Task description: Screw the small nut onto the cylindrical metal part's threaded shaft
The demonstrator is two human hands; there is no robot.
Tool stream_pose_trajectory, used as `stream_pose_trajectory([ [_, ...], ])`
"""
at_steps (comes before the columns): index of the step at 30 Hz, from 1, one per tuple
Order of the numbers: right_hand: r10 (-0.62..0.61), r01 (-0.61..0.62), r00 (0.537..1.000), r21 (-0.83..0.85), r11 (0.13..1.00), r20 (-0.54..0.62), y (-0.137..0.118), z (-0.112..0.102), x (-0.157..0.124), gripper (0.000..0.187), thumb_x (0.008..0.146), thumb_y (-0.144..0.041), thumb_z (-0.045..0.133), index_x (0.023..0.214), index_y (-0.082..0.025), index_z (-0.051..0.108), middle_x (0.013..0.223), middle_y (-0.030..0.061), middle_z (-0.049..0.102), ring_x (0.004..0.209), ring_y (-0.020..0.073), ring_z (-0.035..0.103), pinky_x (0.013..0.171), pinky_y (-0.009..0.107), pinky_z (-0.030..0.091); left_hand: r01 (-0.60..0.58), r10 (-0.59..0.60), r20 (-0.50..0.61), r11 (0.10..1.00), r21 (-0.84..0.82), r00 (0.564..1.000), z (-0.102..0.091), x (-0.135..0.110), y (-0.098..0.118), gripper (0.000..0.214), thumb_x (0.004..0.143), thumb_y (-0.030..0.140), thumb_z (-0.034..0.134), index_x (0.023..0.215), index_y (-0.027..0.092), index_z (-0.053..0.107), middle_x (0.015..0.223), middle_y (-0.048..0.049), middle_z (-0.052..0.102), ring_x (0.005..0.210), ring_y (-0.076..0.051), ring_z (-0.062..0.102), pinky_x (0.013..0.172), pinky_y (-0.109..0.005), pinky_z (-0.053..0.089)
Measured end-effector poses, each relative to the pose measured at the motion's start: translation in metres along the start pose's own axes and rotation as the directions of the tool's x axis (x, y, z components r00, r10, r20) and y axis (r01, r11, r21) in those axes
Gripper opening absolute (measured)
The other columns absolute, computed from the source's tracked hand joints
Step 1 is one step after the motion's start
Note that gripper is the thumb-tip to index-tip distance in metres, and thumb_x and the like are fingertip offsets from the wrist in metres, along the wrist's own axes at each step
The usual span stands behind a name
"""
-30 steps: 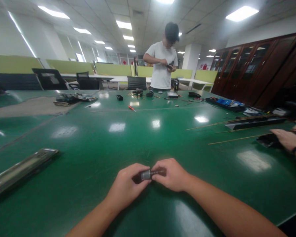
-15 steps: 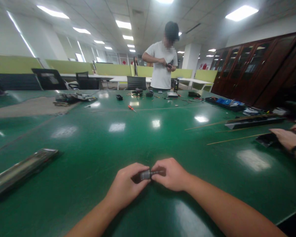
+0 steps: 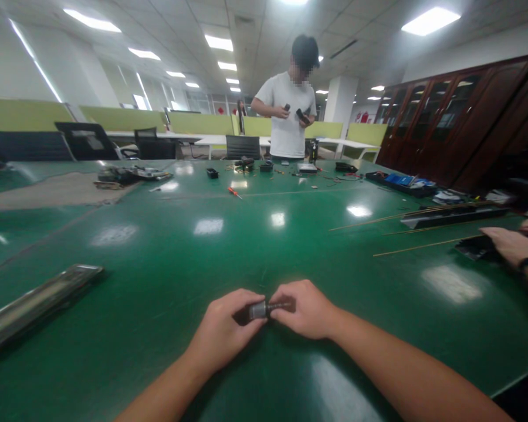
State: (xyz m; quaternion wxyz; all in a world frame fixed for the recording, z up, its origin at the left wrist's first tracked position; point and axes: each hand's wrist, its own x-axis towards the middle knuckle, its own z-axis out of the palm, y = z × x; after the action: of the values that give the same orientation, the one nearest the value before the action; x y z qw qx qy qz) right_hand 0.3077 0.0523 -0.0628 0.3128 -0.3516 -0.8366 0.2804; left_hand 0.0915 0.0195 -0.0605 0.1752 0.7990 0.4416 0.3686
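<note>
One small grey cylinder (image 3: 257, 309) with a thin ribbed shaft (image 3: 280, 306), right down by the green tabletop (image 3: 246, 252), can't tell if touching. Left hand (image 3: 224, 325) has thumb and fingers clamped round the cylinder, right hand (image 3: 307, 310) is pinching the shaft. Further out there's an orange-handled screwdriver (image 3: 233, 191), then a person in a white T-shirt (image 3: 287, 132).

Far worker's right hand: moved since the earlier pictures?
Yes: the far worker's right hand has shifted toward picture-left, sideways nearer the black chair behind, by the head view.

An orange-handled screwdriver (image 3: 233, 192) lies on the green tabletop (image 3: 229, 255).
</note>
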Motion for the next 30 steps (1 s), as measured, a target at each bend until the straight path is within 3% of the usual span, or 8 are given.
stream_pose_trajectory([
  [30,0.03,-0.029,0.999,-0.018,0.999,0.021,0.0009,-0.0005,0.0004,0.011,0.076,-0.025,0.072,0.086,-0.02,0.074,0.073,-0.0005,0.071,0.064,0.0126,0.062,0.06,0.021,0.041,-0.011,0.011,0.005,0.999,0.036,1.0,0.0007,0.0007,0.0029,0.017,0.081,0.024,0.07,0.098,0.024,0.071,0.094,-0.0016,0.072,0.085,-0.017,0.068,0.077,-0.025,0.053],
])
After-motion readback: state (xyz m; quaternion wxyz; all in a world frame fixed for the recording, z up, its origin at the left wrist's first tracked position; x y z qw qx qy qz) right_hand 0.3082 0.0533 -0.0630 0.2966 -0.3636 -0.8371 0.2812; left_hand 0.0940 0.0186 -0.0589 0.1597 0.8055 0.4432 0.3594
